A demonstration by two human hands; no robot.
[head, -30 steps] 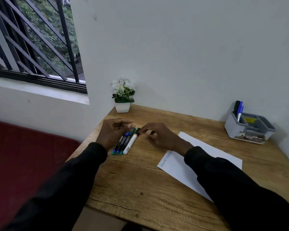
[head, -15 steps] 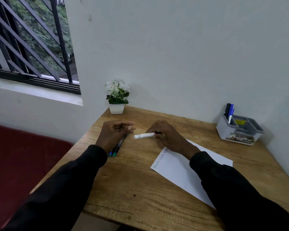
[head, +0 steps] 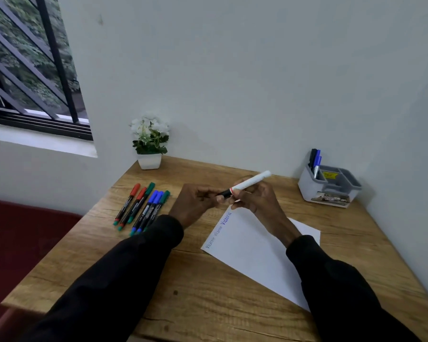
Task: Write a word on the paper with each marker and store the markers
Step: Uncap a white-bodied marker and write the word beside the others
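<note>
My right hand grips a white marker by its barrel, tilted up to the right above the paper's top corner. My left hand pinches the marker's black cap end. A white paper lies slanted on the desk with three small blue words along its left edge. Several markers with red, green and blue caps lie side by side to the left of my left hand. A grey organiser at the back right holds black and blue markers upright.
A small white pot with white flowers stands at the desk's back left corner by the wall. The wooden desk ends on the left near a red surface. A barred window is at upper left.
My right hand lifted the white marker from the row and brought it over the paper's corner. My left hand left the remaining markers and closed on the white marker's cap end.
</note>
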